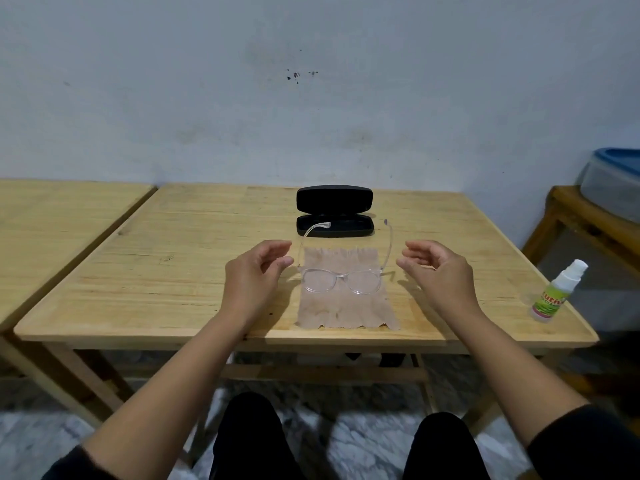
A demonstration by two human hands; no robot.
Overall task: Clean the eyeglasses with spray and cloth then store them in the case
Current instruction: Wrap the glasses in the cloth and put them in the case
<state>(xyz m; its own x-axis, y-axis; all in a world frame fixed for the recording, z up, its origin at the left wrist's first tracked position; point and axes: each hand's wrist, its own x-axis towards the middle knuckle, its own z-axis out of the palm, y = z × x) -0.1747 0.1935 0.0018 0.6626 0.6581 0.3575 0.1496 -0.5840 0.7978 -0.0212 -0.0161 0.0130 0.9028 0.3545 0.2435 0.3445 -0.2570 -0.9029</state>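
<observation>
Glasses (341,280) rest on the cloth (346,306), arms unfolded toward the far case (335,226). Left hand (254,271) and right hand (438,271) flank them, fingers loosely curled, empty; best lifted by both hinges, sparing the lenses.

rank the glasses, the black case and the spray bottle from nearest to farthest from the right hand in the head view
From the right hand:
1. Glasses, just to its left, on the cloth.
2. Spray bottle, off to its right near the table edge.
3. Black case, open, beyond the glasses at the back.
</observation>
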